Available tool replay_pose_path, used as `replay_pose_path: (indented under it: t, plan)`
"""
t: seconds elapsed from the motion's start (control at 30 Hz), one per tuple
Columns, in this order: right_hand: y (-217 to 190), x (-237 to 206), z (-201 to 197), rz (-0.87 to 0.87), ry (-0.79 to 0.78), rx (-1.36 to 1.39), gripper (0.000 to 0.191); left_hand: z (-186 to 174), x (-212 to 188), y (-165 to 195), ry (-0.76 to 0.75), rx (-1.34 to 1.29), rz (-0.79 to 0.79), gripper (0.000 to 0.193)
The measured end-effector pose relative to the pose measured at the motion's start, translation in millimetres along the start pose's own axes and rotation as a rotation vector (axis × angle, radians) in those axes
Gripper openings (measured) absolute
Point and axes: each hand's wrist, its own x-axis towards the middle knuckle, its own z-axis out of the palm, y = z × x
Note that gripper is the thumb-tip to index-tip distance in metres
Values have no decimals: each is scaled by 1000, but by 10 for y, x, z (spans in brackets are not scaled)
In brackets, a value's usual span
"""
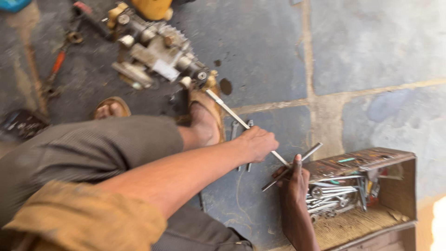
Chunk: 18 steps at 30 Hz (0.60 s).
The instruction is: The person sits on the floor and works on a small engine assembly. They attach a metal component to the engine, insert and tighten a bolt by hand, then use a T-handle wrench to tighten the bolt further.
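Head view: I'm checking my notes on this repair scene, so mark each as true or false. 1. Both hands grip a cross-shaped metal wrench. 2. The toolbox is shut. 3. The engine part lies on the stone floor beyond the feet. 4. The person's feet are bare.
1. True: the left hand and the right hand both hold the cross-shaped wrench.
2. False: the toolbox stands open, with spanners showing inside.
3. True: the engine part lies on the stone floor.
4. False: the feet wear sandals.
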Motion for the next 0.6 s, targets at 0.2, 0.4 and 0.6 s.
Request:
replay_pose_path:
  t: [0.2,0.4,0.6]
  plan:
    - [279,-53,-277,-1298,425,-1070,42,-35,-106,-60,43,-196,-3,23]
    - [186,49,-237,-1277,185,-1226,50,-366,-116,146,-157,-151,-98,17]
    - [233,288,-179,-1335,103,-1196,41,-959,-80,-70,-433,238,-118,47]
